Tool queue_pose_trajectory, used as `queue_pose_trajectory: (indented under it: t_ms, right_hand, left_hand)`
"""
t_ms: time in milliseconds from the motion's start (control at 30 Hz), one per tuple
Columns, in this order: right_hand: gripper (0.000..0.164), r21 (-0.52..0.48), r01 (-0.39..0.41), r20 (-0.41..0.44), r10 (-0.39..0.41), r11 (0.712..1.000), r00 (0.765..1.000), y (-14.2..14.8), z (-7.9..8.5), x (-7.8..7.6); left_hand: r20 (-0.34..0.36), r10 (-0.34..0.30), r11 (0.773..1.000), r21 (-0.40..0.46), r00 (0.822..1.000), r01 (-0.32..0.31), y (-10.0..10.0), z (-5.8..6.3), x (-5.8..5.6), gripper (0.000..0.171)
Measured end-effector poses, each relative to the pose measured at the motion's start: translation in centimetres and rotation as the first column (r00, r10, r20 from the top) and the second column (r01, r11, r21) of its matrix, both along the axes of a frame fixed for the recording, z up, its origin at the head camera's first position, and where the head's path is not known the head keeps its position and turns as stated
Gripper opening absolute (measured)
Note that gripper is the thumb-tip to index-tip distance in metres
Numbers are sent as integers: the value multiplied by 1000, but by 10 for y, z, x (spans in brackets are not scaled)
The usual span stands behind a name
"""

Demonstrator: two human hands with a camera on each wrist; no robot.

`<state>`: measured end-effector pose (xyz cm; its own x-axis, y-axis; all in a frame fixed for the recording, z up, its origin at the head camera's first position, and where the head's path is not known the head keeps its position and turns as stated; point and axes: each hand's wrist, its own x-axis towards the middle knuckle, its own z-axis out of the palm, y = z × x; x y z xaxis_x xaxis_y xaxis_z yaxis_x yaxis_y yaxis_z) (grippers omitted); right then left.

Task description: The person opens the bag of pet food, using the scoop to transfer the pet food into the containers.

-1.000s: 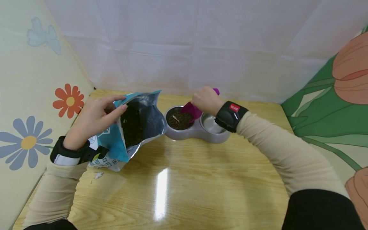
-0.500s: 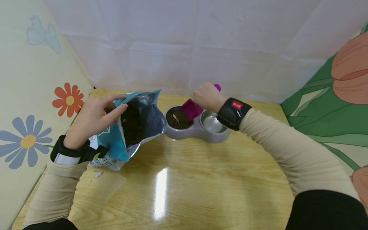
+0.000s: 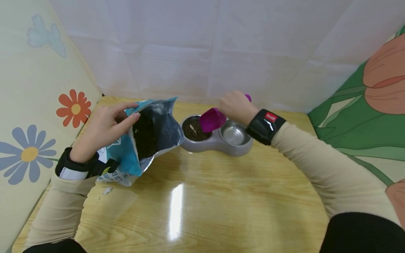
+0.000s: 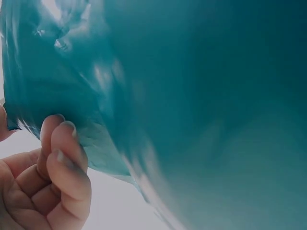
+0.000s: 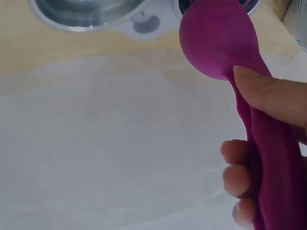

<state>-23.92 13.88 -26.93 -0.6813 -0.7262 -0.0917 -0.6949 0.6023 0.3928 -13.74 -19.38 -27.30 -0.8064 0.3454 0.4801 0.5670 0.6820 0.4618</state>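
My left hand (image 3: 102,130) pinches the rim of an open blue and white bag (image 3: 124,151) at the left; the bag has a silver lining and dark contents. In the left wrist view, curled fingers (image 4: 69,177) lie against its teal side. My right hand (image 3: 236,107) grips the handle of a purple scoop (image 3: 211,120), tilted over a grey double pet bowl (image 3: 207,146). Brown pellets (image 3: 193,131) and one pale piece lie in the bowl's left dish. The right dish (image 3: 234,134) shows bare metal. The scoop's inside looks bare; in the right wrist view its rounded underside (image 5: 216,38) shows.
Everything stands on a light wooden table (image 3: 240,200) with a white cloth (image 3: 164,59) hanging behind it. Flower-painted panels (image 3: 379,116) flank both sides. A small white scrap (image 3: 107,190) lies near the bag's base.
My right hand has lifted the scoop off the pellets and drawn it to the right, uncovering more of the left dish. The left hand and bag have stayed in place.
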Motion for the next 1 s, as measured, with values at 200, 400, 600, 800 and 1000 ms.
queue_pose_trajectory:
  t_ms: [200, 400, 600, 800, 1000]
  right_hand:
    - [19, -43, 137, 103, -132, 990, 986, 16, -11, 1]
    - [21, -165, 145, 144, -121, 976, 982, 34, -25, 0]
    - [25, -329, 160, 169, -109, 930, 980, 52, -48, 4]
    - [19, -443, 201, 176, -135, 874, 975, 64, -71, 15]
    - [24, -556, 219, 156, -158, 802, 975, 71, -96, 26]
  left_hand:
    - [4, -4, 1000, 9, 1000, 4, -1, 0, 0, 30]
    - [11, 1, 1000, 14, 1000, -1, -2, 0, 1, 30]
    - [6, -6, 1000, 15, 1000, 6, -3, -1, 1, 31]
    - [9, -4, 1000, 10, 1000, 3, -3, -1, 1, 30]
    - [17, -6, 1000, 11, 1000, 6, -5, -2, 1, 32]
